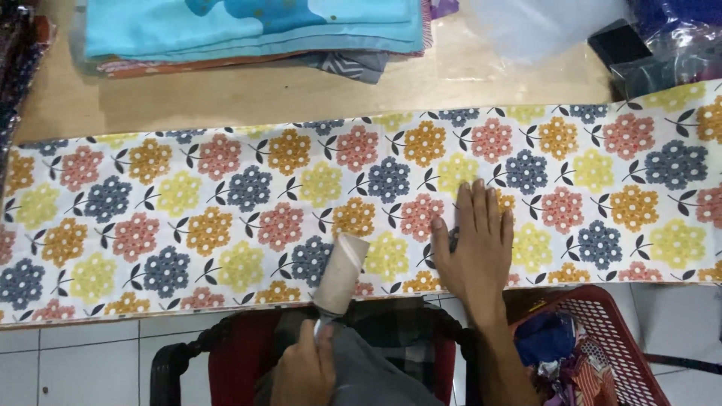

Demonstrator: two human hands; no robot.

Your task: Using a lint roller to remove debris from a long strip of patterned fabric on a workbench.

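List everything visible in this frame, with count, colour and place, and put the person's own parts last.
floral fabric strip: one, white with pink, yellow, orange and grey-blue flowers, spread flat across the table
lint roller: one, beige roll, at the near edge of the strip
folded fabrics: one stack, light blue on top, far side of the table
table: one, light wood, under the fabric
plastic bags: several, clear over dark contents, far right
basket: one, red, on the floor at right, holding mixed cloth
chair: one, black frame with red seat, below the table edge
left hand: one, gripping the roller's handle
right hand: one, flat on the strip
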